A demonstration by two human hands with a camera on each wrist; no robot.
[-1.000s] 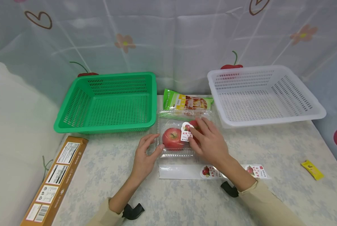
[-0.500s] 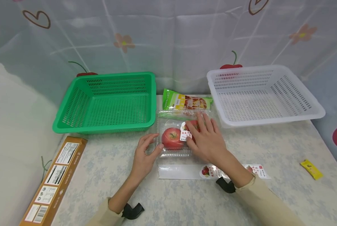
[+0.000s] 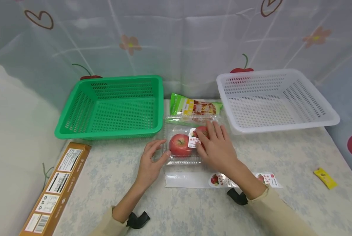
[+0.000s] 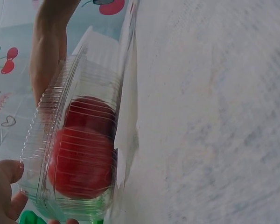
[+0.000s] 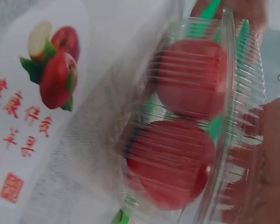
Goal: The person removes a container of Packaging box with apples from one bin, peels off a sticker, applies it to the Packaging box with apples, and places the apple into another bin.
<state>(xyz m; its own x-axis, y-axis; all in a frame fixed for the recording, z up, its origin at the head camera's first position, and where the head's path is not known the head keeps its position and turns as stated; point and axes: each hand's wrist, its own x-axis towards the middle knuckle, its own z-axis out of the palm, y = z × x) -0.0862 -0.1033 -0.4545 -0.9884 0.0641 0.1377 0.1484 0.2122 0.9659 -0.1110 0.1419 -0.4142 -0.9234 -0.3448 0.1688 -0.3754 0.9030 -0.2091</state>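
A clear plastic clamshell box (image 3: pixel 181 144) sits on the patterned tabletop (image 3: pixel 282 209) and holds two red apples (image 3: pixel 180 144) side by side, with a white label (image 3: pixel 194 139) on its lid. The right hand (image 3: pixel 218 146) lies flat on the lid, fingers straight and spread. The left hand (image 3: pixel 150 160) touches the box's left edge with loosely curved fingers. Behind the box lies a green snack packet (image 3: pixel 193 107). Left of the box stands a green basket (image 3: pixel 114 106), right of it a white basket (image 3: pixel 274 100). Just in front of the box lies a strip of apple stickers (image 3: pixel 193 179).
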